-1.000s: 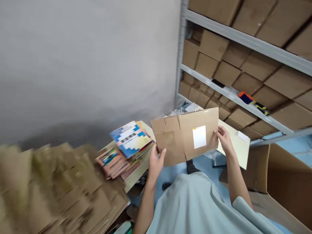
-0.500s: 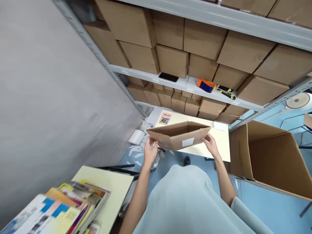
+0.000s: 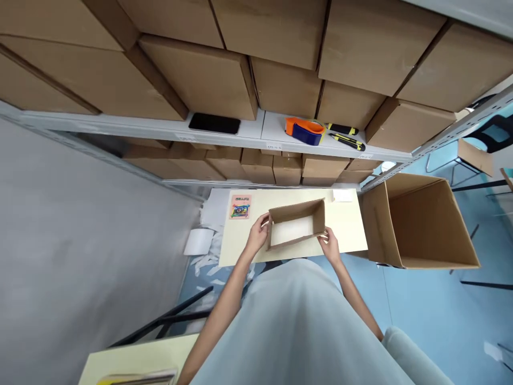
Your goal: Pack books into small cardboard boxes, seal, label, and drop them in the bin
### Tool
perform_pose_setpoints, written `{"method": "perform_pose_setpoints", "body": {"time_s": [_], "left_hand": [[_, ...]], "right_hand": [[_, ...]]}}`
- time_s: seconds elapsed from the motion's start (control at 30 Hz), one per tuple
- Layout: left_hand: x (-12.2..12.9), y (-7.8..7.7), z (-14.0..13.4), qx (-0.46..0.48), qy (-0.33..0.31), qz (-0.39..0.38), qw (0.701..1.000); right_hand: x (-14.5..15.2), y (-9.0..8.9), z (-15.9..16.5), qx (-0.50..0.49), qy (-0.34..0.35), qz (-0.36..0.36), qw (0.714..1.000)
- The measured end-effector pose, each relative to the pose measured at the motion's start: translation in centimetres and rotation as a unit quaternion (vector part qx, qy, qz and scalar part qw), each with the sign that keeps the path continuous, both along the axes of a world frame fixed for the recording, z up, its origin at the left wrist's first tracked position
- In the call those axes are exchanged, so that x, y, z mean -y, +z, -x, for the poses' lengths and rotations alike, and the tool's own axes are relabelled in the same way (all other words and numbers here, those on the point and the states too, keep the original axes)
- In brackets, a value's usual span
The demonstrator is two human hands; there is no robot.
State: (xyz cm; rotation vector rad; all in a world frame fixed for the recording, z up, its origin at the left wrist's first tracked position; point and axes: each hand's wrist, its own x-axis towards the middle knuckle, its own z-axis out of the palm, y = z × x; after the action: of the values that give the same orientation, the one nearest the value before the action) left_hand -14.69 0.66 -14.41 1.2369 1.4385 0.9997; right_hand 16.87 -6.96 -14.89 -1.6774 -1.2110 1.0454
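A small cardboard box is squared open above the pale table, its top facing up. Through the opening a whitish area shows; whether that is a box bottom or the tabletop, I cannot tell. My left hand grips the box's left end, thumb and fingers closed on the wall. At the near right corner, my right hand pinches the cardboard. Left of the box, a pink card with a colourful picture lies on the table. A white paper piece rests near the far right edge.
A shelf packed with brown cartons spans the front, holding a black phone, a tape dispenser and black-yellow cutters. A large open carton stands right. Left are a white roll, paper scraps and a grey wall.
The box has gone from a flattened, slanted shape to a squared rectangle between both hands, lower over the table. The view has shifted closer to the shelf.
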Motion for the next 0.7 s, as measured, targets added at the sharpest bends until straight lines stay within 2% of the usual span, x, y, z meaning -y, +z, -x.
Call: {"method": "perform_pose_setpoints", "body": {"time_s": [0.1,0.2,0.33,0.43,0.57,0.7], "left_hand": [[-1.2,0.5,0.2,-0.012,0.008,0.031,0.999],[-1.3,1.7,1.0,-0.023,0.021,0.047,0.998],[0.3,4.4,1.9,-0.043,-0.008,0.050,0.998],[1.9,6.3,2.4,-0.106,-0.046,0.058,0.992],[2.9,8.2,2.9,-0.174,-0.107,0.078,0.976],[2.7,9.3,2.9,-0.201,-0.140,0.072,0.967]], "right_hand": [[0.6,1.3,1.6,0.014,-0.024,0.014,1.000],[0.0,3.5,2.0,0.027,-0.044,0.019,0.998],[-1.9,7.0,1.8,0.043,-0.088,0.020,0.995],[-3.7,8.9,1.6,0.077,-0.111,0.028,0.990],[-5.1,10.1,1.5,0.132,-0.087,0.039,0.987],[-5.0,10.6,1.9,0.192,-0.034,0.017,0.981]]}}
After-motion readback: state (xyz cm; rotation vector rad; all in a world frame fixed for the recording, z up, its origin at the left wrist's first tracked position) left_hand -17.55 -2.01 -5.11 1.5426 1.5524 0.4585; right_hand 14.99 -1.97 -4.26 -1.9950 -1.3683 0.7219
